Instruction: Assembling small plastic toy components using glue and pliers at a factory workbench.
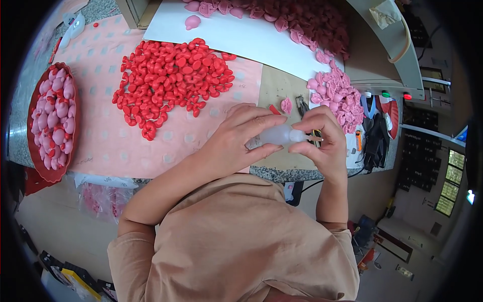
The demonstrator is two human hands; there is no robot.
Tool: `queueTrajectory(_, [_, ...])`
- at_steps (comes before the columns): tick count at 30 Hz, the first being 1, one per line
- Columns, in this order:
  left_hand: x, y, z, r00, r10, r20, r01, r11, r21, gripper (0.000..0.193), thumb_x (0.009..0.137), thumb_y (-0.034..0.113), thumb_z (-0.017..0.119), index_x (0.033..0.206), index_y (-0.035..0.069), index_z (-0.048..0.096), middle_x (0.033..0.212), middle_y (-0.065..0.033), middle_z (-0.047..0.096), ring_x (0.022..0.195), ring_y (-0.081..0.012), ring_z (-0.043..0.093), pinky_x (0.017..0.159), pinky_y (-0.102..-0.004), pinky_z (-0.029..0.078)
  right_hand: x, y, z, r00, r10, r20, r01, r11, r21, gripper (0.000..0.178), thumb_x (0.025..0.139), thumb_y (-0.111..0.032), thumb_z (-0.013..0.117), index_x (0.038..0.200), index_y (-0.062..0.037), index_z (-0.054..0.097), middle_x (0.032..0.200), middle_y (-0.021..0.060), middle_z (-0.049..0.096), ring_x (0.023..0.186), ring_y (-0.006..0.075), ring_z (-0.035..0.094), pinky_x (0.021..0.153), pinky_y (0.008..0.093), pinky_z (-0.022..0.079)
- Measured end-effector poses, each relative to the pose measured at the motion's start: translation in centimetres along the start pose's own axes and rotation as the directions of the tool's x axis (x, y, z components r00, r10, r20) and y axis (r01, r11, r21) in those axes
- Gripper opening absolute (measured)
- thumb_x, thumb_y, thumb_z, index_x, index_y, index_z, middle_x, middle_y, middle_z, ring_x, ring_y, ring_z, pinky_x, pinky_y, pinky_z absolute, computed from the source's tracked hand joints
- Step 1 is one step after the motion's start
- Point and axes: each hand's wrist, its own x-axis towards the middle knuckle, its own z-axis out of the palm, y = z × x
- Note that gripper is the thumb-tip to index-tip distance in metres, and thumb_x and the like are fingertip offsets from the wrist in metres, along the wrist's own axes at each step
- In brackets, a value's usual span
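Note:
A small translucent squeeze bottle lies sideways between my two hands, above the right part of the table. My left hand wraps its body between thumb and fingers. Thumb and fingers of my right hand close on its white neck and thin nozzle. Just beyond the bottle are a pink moulded piece, a small red piece and a dark-handled tool like pliers. What lies under my right fingers is partly hidden.
A heap of red moulded pieces covers the pink cloth. Pink pieces pile up at right and under the shelf. A red scalloped tray of pink-and-red pieces stands far left. An orange lighter and black items lie right.

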Motion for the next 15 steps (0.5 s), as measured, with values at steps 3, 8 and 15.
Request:
queueTrajectory(3, [0.0, 0.0, -0.1, 1.0, -0.004, -0.003, 0.004, 1.0, 0.006, 0.05, 0.072, 0.01, 0.08, 0.119, 0.007, 0.064, 0.113, -0.011, 0.062, 0.105, -0.0286, 0.057, 0.092, -0.0396, 0.048, -0.4, -0.8, -0.1, 0.985, 0.172, 0.031, -0.175, 0.975, 0.14, 0.033, 0.068, -0.016, 0.085, 0.093, -0.0024, 0.068, 0.092, 0.0041, 0.055, 0.086, 0.0142, 0.052, 0.072, 0.0228, 0.041])
queueTrajectory(8, [-0.3, 0.1, 0.1, 0.999, -0.038, -0.02, 0.038, 0.999, 0.003, 0.049, 0.072, 0.01, 0.079, 0.118, 0.007, 0.064, 0.115, -0.0105, 0.061, 0.106, -0.0283, 0.058, 0.09, -0.0389, 0.049, -0.3, -0.6, 0.2, 0.994, 0.107, -0.013, -0.107, 0.994, 0.031, 0.033, 0.068, -0.013, 0.085, 0.095, -0.0033, 0.069, 0.093, 0.0039, 0.054, 0.087, 0.014, 0.051, 0.072, 0.0228, 0.041])
queueTrajectory(15, [-0.2, 0.0, 0.2, 1.0, -0.028, -0.012, 0.028, 1.0, -0.01, 0.048, 0.074, 0.013, 0.078, 0.119, 0.008, 0.064, 0.113, -0.0099, 0.061, 0.106, -0.0285, 0.057, 0.091, -0.0394, 0.046, -0.9, 0.6, 0.8, 0.991, 0.116, -0.068, -0.112, 0.992, 0.058, 0.038, 0.066, -0.014, 0.086, 0.094, -0.002, 0.065, 0.095, 0.0035, 0.052, 0.09, 0.0136, 0.05, 0.075, 0.023, 0.041])
